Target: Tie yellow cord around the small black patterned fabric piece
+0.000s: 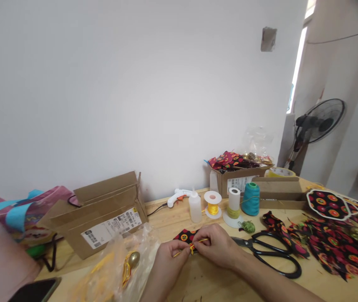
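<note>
My left hand [173,261] pinches a yellow cord [192,248] between thumb and fingertips. From the other side my right hand [213,245] grips the same cord, and the two hands almost meet. The cord forms a small knot or loop between them, against a dark patterned piece of fabric [185,235] with orange and red motifs. The fabric's lower part is hidden by my fingers. Right beside my right hand lie black-handled scissors [271,251], their blades partly behind that hand.
Behind stand a white bottle [194,207], a yellow cord spool [212,205], a teal thread cone [250,200] and a glue gun [179,197]. Cardboard boxes [100,222] line the wall. At left lies a plastic bag [144,241]; at right, patterned fabric scraps [330,247].
</note>
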A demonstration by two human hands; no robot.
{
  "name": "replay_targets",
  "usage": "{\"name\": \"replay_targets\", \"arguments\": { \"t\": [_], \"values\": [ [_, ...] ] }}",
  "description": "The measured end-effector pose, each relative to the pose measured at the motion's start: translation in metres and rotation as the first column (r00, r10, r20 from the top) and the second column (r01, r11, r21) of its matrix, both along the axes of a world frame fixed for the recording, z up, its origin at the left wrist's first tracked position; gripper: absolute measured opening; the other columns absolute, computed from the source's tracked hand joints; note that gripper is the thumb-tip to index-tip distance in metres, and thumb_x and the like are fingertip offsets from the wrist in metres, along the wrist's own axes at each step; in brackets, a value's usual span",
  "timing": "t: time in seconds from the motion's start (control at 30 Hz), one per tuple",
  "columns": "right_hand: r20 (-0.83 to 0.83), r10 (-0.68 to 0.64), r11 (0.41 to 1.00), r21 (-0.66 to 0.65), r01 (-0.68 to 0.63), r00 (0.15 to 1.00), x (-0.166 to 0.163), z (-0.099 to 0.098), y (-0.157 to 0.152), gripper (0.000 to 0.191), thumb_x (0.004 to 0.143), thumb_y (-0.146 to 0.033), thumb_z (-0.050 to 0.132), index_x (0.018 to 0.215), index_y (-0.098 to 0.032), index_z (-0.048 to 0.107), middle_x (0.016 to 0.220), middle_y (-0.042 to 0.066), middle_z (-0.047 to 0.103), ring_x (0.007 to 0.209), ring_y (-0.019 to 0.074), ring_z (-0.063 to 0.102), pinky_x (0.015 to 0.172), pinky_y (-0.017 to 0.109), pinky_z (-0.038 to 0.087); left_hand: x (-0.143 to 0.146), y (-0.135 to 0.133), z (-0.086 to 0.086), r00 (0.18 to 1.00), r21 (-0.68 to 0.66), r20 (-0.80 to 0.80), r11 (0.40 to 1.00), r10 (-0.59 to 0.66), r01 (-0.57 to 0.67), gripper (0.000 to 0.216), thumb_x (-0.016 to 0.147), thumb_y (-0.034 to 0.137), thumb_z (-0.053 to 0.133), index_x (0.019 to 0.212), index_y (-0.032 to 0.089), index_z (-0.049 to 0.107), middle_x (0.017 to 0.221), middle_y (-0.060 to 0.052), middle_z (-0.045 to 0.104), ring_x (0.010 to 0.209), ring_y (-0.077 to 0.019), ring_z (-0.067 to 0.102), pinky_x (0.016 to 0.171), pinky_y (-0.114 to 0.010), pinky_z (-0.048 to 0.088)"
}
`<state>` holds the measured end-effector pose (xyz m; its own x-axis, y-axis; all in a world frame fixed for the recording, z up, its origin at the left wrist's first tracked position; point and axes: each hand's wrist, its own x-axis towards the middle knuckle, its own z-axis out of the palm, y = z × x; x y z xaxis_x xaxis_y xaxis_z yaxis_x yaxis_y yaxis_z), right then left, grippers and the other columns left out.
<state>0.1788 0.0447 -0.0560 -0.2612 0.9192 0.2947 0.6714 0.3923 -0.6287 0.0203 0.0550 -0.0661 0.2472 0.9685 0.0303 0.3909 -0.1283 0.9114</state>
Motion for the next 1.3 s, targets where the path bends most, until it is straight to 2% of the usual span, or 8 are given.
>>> {"name": "replay_targets", "arguments": {
  "t": [0.33,0.73,0.97,1.23,1.3],
  "values": [
    [0.012,0.019,1.0,-0.016,-0.019,1.0,-0.0001,0.0015,-0.0013,0.023,0.066,-0.014,0.046,0.072,-0.02,0.067,0.061,-0.002,0.061,0.049,0.0083,0.045,0.044,0.017,0.028,-0.0014,0.0032,-0.0056,1.0,-0.016,0.021,1.0,-0.023,0.023,0.024,0.063,0.032,0.055,0.069,0.011,0.067,0.066,-0.005,0.068,0.065,-0.0189,0.057,0.061,-0.025,0.04],
    [-0.008,0.029,0.999,-0.021,-0.03,1.0,-0.0014,0.004,-0.0033,0.022,0.066,-0.016,0.048,0.073,-0.021,0.068,0.053,-0.002,0.055,0.046,0.0076,0.04,0.043,0.017,0.026,0.0002,0.0005,-0.0008,1.0,-0.022,0.01,1.0,-0.011,0.012,0.024,0.062,0.031,0.055,0.068,0.011,0.067,0.066,-0.006,0.069,0.065,-0.0198,0.058,0.061,-0.026,0.041],
    [-0.047,-0.002,0.996,-0.09,-0.002,0.999,-0.0014,0.0028,-0.0021,0.021,0.065,-0.018,0.047,0.069,-0.018,0.068,0.058,-0.001,0.061,0.047,0.0079,0.042,0.043,0.017,0.027,0.0,-0.0002,-0.001,1.0,-0.012,-0.011,1.0,-0.02,0.02,0.025,0.063,0.033,0.055,0.07,0.012,0.068,0.067,-0.005,0.069,0.067,-0.0201,0.058,0.062,-0.026,0.041],
    [-0.012,-0.074,0.993,-0.095,0.072,0.997,-0.0013,0.0031,-0.0014,0.022,0.065,-0.019,0.047,0.068,-0.02,0.068,0.059,0.0,0.063,0.051,0.0096,0.048,0.044,0.017,0.029,-0.0004,0.0003,-0.0023,0.988,-0.031,0.051,0.989,-0.143,0.145,0.027,0.069,0.031,0.051,0.079,0.014,0.069,0.067,-0.003,0.069,0.066,-0.0181,0.057,0.058,-0.023,0.039],
    [0.002,-0.069,0.992,-0.104,0.069,0.998,-0.0013,0.0047,-0.0017,0.022,0.065,-0.019,0.046,0.067,-0.019,0.068,0.057,-0.001,0.062,0.05,0.0094,0.047,0.044,0.017,0.028,0.0,-0.0001,-0.0018,0.991,-0.016,0.029,0.991,-0.131,0.132,0.027,0.069,0.031,0.051,0.078,0.014,0.069,0.067,-0.003,0.069,0.065,-0.0183,0.057,0.058,-0.023,0.039]
  ]
}}
